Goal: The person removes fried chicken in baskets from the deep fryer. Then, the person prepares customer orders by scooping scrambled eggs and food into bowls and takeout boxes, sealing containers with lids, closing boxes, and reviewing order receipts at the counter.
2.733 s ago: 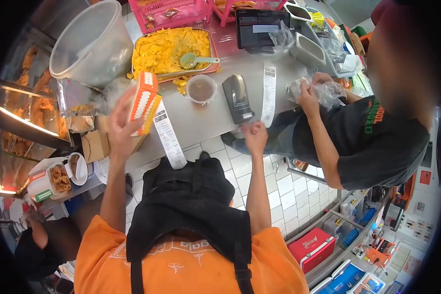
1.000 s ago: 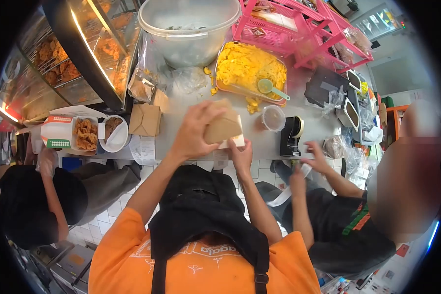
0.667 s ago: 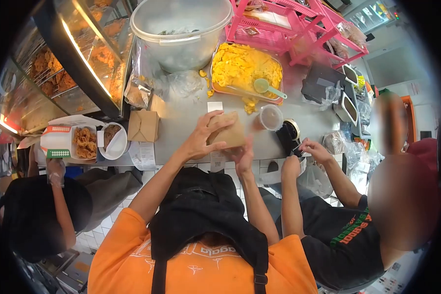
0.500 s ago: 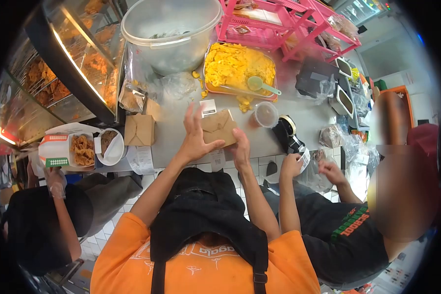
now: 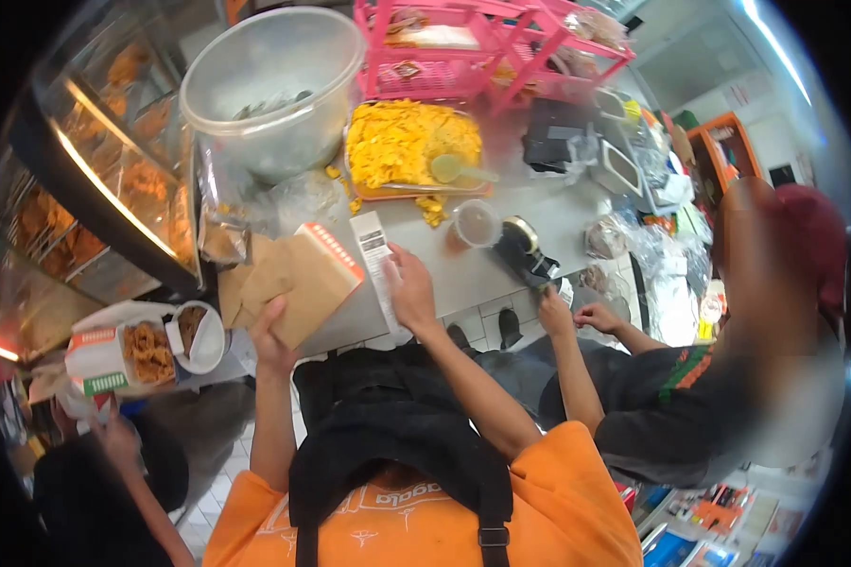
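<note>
Carton: kraft paper carton (image 5: 314,295) with an orange-and-white edge, above the near side of the steel counter (image 5: 449,269), left of the receipt (image 5: 376,265).
Left hand: (image 5: 273,333) gripping carton at its near side, thumb over kraft face.
Right hand: (image 5: 412,291) part-curled at receipt's right edge, off the carton; pinch or just contact, could not tell.
Receipt axis: long, ran from near the counter edge away from the person, far end tipped slightly left.
Carton axis: orange-and-white edge slanted far-left to near-right; true long axis unclear from this angle.
Nearer hand: right for receipt, left for carton; receipt sat between carton and right hand.
Right of receipt: clear plastic cup (image 5: 475,225), then tape dispenser (image 5: 522,249), well apart from carton.
Co-worker: one hand (image 5: 556,310) just beside dispenser.
Diff vs earlier frame: carton had been between both hands over the receipt; now off to the left in one hand, orange-and-white edge showing, receipt uncovered, right hand moved to it. View shifted too.
</note>
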Motion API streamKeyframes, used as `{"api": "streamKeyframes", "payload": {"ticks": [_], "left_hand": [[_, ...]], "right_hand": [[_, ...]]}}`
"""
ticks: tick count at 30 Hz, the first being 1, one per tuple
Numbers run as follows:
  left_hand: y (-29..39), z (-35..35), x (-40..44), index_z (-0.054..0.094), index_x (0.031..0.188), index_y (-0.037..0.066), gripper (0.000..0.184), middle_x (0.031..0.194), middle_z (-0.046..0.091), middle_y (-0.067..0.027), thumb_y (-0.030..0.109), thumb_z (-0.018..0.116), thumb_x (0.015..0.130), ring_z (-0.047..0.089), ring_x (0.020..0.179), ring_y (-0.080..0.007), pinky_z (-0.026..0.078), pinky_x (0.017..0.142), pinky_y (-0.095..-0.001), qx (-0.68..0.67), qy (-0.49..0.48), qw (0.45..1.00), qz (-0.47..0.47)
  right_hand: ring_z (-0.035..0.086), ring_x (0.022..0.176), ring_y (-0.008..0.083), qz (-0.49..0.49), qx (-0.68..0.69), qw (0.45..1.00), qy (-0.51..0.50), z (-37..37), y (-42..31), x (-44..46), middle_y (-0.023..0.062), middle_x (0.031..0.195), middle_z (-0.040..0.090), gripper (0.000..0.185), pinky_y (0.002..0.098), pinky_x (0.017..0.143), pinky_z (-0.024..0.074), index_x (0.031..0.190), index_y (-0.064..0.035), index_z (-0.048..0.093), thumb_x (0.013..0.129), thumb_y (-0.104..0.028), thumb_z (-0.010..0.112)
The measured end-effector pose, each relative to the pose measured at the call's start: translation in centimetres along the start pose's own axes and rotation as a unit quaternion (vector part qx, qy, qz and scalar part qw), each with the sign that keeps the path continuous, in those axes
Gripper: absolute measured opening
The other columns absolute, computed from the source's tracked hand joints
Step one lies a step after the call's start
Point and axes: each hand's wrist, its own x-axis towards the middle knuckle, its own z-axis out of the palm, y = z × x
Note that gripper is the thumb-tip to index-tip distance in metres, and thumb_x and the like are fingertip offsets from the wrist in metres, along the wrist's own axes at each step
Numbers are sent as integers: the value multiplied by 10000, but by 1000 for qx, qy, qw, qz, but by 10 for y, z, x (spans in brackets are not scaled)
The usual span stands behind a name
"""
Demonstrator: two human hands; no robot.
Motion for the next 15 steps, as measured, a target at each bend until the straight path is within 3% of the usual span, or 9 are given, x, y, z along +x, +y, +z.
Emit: {"api": "streamKeyframes", "payload": {"ticks": [1,5,7,8,10,12,13,14,15], "left_hand": [[0,-5,2,473,1383,62,529,1276,599,-111,273,619,920,600,1171,-271,502,979,-426,-22,-8,1000,5],[-1,13,9,481,1375,60,517,1260,611,-100,292,602,929,612,1152,-263,487,990,-424,-51,-27,998,2],[11,35,10,468,1395,66,540,1263,609,-107,310,599,931,607,1161,-263,472,1004,-428,-43,-92,995,-21],[15,48,15,468,1395,66,540,1263,609,-107,310,599,931,607,1161,-263,472,1004,-428,-40,-99,994,-28],[19,80,26,435,1429,75,573,1317,580,-116,297,599,927,580,1206,-259,463,1029,-427,92,-55,994,11],[22,145,44,384,1412,71,654,1299,535,-109,199,665,837,559,1196,-244,473,1015,-386,132,-86,987,-44],[17,188,54,368,1405,82,675,1290,524,-98,183,688,819,545,1201,-230,461,1019,-372,154,-127,979,-44],[3,231,68,353,1398,92,699,1282,513,-87,167,710,801,531,1205,-217,449,1023,-359,177,-169,969,-43],[-20,265,85,378,1344,80,677,1241,522,-89,167,752,788,538,1174,-208,434,1024,-343,183,-174,967,-33]], "right_hand": [[541,1099,379,-121,-187,963,155,16,14,-9,130,1163,588,519,470,922,444,1299,-50,556,857,-267,717],[579,981,388,-131,-205,965,99,18,29,-18,174,1046,603,460,468,901,451,1231,-39,567,823,-185,723],[620,977,345,35,-54,998,5,10,26,-19,170,1041,640,441,431,842,486,1203,-59,576,822,-196,750],[620,977,345,39,-53,998,13,-9,17,-21,170,1041,640,441,431,842,486,1203,-59,576,822,-196,750],[662,955,256,90,56,994,-21,-85,-14,-37,143,1088,675,490,384,795,505,1240,-73,575,827,-244,774],[671,947,179,212,112,970,-34,-177,-47,-39,111,1025,715,497,334,811,499,1245,-69,602,824,-252,794],[665,889,138,211,103,972,21,-215,-40,-38,94,918,723,469,307,800,500,1227,-55,633,816,-205,801],[649,908,107,198,90,969,118,-248,-47,-37,81,936,727,370,276,794,505,1172,-9,653,849,-144,773],[645,905,89,162,202,947,190,-272,-39,-32,83,1000,727,315,252,781,514,1167,37,636,896,-101,722]]}}
